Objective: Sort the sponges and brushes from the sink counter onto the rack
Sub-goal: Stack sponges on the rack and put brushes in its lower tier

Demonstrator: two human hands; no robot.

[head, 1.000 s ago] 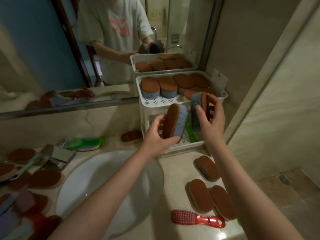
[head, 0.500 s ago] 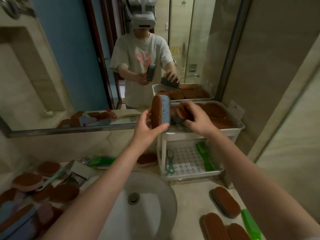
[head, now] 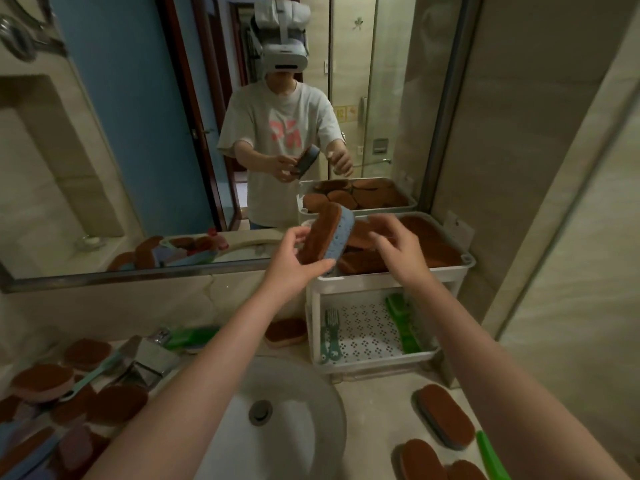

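Observation:
My left hand [head: 294,259] grips a blue sponge with a brown scouring face [head: 327,239], tilted on edge just in front of the top shelf of the white rack [head: 388,280]. My right hand [head: 398,247] hovers over that shelf with its fingers apart and nothing in it. Several brown-topped sponges [head: 426,244] lie on the top shelf. On the perforated lower shelf lie a green brush [head: 403,323] and a teal brush [head: 330,336]. More sponges [head: 445,415] lie on the counter to the right of the sink.
The round sink basin [head: 311,410] sits below my arms. Several sponges [head: 43,381], a teal brush and a chrome tap crowd the left counter. One sponge [head: 285,332] lies beside the rack. A green brush [head: 491,459] lies at lower right. A mirror stands behind.
My right hand has let go of its sponge onto the top shelf and now opens above it. My left hand has tilted its sponge toward the rack. The view has lifted slightly.

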